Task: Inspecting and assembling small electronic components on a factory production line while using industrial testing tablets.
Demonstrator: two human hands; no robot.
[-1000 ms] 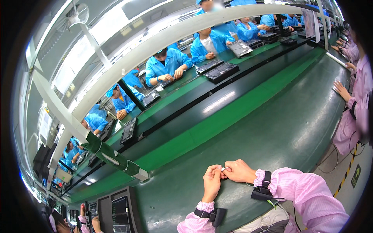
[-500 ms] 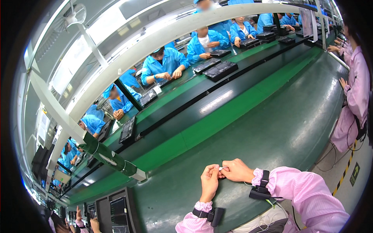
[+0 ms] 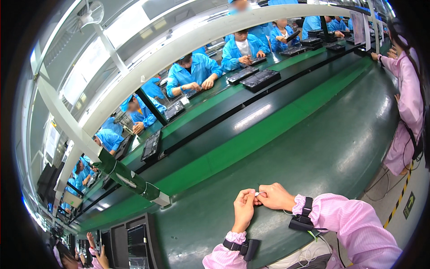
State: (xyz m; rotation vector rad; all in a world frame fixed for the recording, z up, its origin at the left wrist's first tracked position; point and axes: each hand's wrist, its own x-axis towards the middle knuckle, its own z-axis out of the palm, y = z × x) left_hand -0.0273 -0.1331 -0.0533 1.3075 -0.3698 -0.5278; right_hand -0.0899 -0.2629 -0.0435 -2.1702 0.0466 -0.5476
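My left hand and my right hand meet above the green bench, fingertips almost touching. Pinched between them is a small white piece that looks like the end of a thin cable. Fingers hide most of it, so its exact kind is unclear. Both hands are closed on it. A thin white cord lies in loops at my lap, and a bit of white strand shows below my right wrist. Each wrist wears a black strap with a small black box.
The green bench runs along a conveyor carrying black trays. A green-wrapped post stands at left. Dark grey foam trays sit at lower left. Co-workers in blue line the far side; one in pink sits at right.
My hands keep the same pinch, with barely any movement. At right the co-worker in pink has reached an arm forward. Across the line, one person in blue has lifted a dark flat part.
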